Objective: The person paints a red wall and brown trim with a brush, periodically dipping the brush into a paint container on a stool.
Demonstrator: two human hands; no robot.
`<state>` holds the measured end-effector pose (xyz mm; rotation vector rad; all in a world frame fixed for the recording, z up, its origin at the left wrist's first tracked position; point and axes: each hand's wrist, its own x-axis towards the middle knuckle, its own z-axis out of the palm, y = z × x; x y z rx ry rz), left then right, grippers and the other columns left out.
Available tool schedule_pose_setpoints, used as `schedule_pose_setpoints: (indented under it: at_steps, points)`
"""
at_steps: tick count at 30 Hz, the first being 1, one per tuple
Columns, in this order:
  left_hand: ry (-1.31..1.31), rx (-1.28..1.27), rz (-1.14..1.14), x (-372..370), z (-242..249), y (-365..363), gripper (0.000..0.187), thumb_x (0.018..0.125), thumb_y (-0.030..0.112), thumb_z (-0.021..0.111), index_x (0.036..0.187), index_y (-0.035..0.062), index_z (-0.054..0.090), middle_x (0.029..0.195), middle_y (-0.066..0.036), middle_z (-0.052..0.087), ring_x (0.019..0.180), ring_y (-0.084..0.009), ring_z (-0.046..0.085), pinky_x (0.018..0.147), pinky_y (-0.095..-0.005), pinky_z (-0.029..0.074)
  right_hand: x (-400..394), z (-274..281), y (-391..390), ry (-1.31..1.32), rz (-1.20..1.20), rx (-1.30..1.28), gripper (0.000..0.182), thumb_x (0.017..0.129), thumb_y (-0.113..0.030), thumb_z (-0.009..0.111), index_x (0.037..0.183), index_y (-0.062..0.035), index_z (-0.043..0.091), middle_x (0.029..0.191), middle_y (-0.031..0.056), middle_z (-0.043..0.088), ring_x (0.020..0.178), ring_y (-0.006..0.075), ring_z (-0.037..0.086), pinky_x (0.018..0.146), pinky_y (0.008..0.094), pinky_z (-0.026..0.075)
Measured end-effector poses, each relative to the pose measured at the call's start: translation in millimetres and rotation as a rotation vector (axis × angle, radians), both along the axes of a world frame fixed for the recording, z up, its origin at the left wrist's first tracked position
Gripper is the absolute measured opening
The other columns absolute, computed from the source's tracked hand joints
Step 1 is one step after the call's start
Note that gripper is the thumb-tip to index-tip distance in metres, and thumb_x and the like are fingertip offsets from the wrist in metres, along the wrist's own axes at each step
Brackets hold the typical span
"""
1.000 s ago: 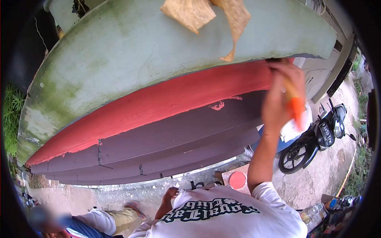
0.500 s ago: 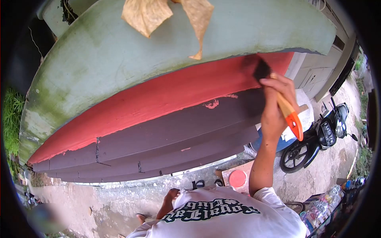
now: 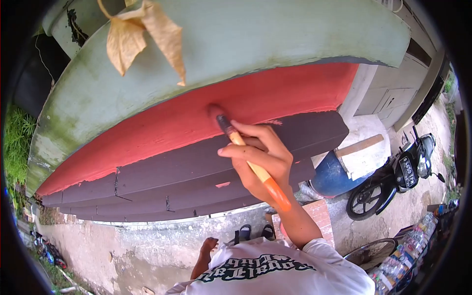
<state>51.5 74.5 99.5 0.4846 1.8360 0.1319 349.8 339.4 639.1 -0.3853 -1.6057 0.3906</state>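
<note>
My right hand grips a paintbrush with a wooden handle and an orange end. The brush's dark bristles touch the red painted band, near its middle. Below the red band lie stepped dark brown surfaces with small pinkish patches, and above it curves a pale green, stained edge. My left hand hangs low beside my white shirt, its fingers curled, and I cannot make out whether it holds anything.
A dry leaf hangs before the green edge. To the right are a blue drum with a board on top and a parked motorcycle. A reddish tiled slab and a bicycle wheel are lower right.
My right hand and the brush have moved left and somewhat down, from the right end of the red band to its middle. The leaf appears farther left, and the blue drum shows more.
</note>
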Motion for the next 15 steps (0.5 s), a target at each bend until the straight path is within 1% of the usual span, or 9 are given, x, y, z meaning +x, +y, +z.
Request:
schedule_pose_setpoints:
  at_steps: [1,3,5,6,8,10,12,14,15]
  points:
    - [0.003,0.001,0.055,3,-1,-7,0.038,0.101,0.034,0.057,0.125,0.0056,0.066,0.117,-0.009,0.076,0.083,-0.0216,0.075,0.065,-0.0394,0.057,3,-5,8,0.084,-0.005,-0.003,0.028,0.078,0.01,0.073,0.097,-0.0084,0.084,0.111,0.0181,0.071,0.095,0.0262,0.074,0.079,0.0322,0.062]
    - [0.02,-0.003,0.12,7,-3,-18,0.038,0.101,0.033,0.056,0.124,0.0046,0.067,0.114,-0.009,0.077,0.082,-0.0214,0.075,0.063,-0.0389,0.057,31,0,19,0.029,-0.182,-0.001,0.026,0.081,0.009,0.072,0.096,-0.0081,0.084,0.113,0.0189,0.071,0.097,0.0269,0.074,0.082,0.0335,0.061]
    - [0.05,-0.018,0.139,12,-6,-35,0.037,0.101,0.032,0.056,0.123,0.0042,0.067,0.112,-0.009,0.077,0.081,-0.0211,0.075,0.062,-0.0387,0.057,55,-3,24,0.095,-0.312,-0.058,0.02,0.087,0.008,0.07,0.094,-0.0067,0.083,0.112,0.0185,0.07,0.1,0.0293,0.073,0.089,0.0353,0.058]
    - [0.047,-0.03,0.14,15,-5,-45,0.037,0.101,0.032,0.056,0.123,0.0042,0.067,0.111,-0.01,0.078,0.081,-0.0209,0.076,0.062,-0.0386,0.057,68,-2,21,0.074,-0.412,-0.061,0.019,0.089,0.008,0.07,0.095,-0.006,0.082,0.114,0.0185,0.069,0.103,0.0284,0.072,0.089,0.0339,0.057]
    - [0.045,-0.053,0.13,18,-7,-66,0.037,0.101,0.032,0.054,0.123,0.0043,0.067,0.109,-0.01,0.078,0.081,-0.0203,0.076,0.061,-0.0385,0.057,80,-4,18,0.15,-0.589,-0.042,0.019,0.091,0.01,0.068,0.094,-0.0055,0.08,0.115,0.0188,0.069,0.105,0.0281,0.07,0.095,0.0332,0.054]
    - [0.021,0.072,-0.064,12,-21,-97,0.037,0.101,0.033,0.054,0.123,0.0055,0.068,0.109,-0.009,0.077,0.079,-0.02,0.074,0.061,-0.039,0.056,88,-11,13,0.259,-0.614,-0.05,0.011,0.095,0.006,0.067,0.094,-0.0006,0.076,0.114,0.017,0.069,0.106,0.0262,0.068,0.094,0.0341,0.053]
    - [-0.01,0.148,-0.188,5,-41,-107,0.037,0.101,0.034,0.054,0.123,0.007,0.068,0.108,-0.008,0.076,0.077,-0.0199,0.071,0.061,-0.0397,0.056,98,-27,6,0.312,-0.635,-0.02,0.01,0.097,0.006,0.064,0.099,0.0032,0.073,0.118,0.0188,0.068,0.11,0.0272,0.068,0.097,0.0363,0.053]
    - [-0.039,0.17,-0.211,2,-52,-118,0.038,0.101,0.035,0.054,0.125,0.0085,0.067,0.11,-0.008,0.075,0.079,-0.0208,0.07,0.063,-0.0411,0.056,102,-42,-7,0.413,-0.658,-0.006,0.01,0.096,0.008,0.063,0.1,0.005,0.071,0.119,0.0196,0.068,0.11,0.0276,0.067,0.099,0.0375,0.054]
    - [-0.062,0.158,-0.133,2,-51,-116,0.039,0.101,0.036,0.055,0.127,0.0092,0.066,0.113,-0.008,0.074,0.082,-0.0218,0.07,0.066,-0.042,0.056,106,-50,-12,0.478,-0.757,0.06,0.01,0.096,0.01,0.06,0.101,0.0076,0.069,0.119,0.0211,0.067,0.111,0.028,0.067,0.1,0.0384,0.054]
